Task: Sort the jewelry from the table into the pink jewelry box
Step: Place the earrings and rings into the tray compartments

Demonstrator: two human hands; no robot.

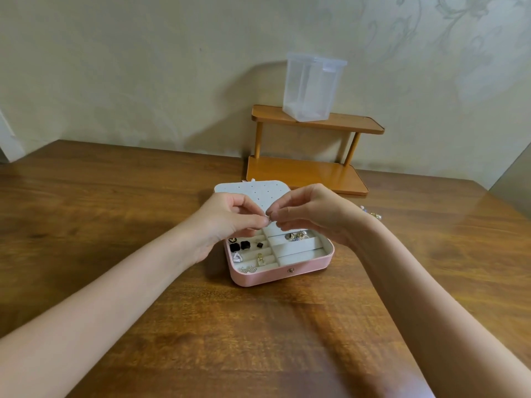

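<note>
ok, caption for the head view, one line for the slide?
Both hands, left hand and right hand, pinch a small jewelry piece above the open pink jewelry box.

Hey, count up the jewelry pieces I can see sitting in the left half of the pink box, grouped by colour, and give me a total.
Left half of the pink jewelry box:
Black pieces: 4
White and silver triangle piece: 1
Gold piece: 1
Silver sparkly piece: 1
Total: 7, though the left hand hides the back row.
</note>
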